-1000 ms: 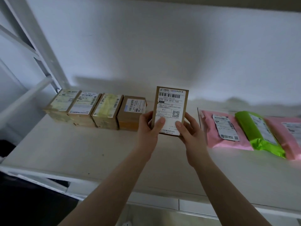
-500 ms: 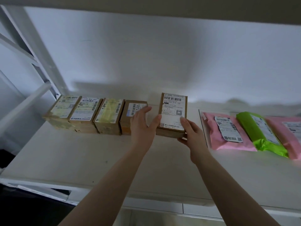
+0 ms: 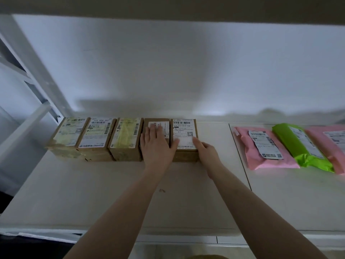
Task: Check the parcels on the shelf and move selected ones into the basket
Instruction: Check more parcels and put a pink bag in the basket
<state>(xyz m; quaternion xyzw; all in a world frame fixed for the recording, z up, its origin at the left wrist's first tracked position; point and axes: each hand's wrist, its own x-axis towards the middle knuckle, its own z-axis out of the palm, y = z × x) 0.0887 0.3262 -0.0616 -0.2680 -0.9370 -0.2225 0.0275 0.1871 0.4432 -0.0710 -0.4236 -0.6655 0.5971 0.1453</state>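
Five brown cardboard parcels stand in a row at the back left of the white shelf (image 3: 112,193). The rightmost parcel (image 3: 183,130) lies flat with its white label up, tight against the fourth parcel (image 3: 149,123). My left hand (image 3: 156,148) lies flat on the fourth parcel, its thumb reaching onto the rightmost parcel's label. My right hand (image 3: 207,152) holds the rightmost parcel's right front edge, thumb on top and fingers hidden down its side. No basket is in view.
Three more boxes (image 3: 96,133) fill the row to the left. A pink mailer bag (image 3: 244,144), a green one (image 3: 298,146) and a second pink one (image 3: 330,148) lie at the right. White frame bars (image 3: 28,58) rise at the left; another shelf board runs overhead.
The labelled parcel, held upright in both hands a second ago, has been lowered flat and slid left against the row. My left hand has shifted onto the neighbouring box.
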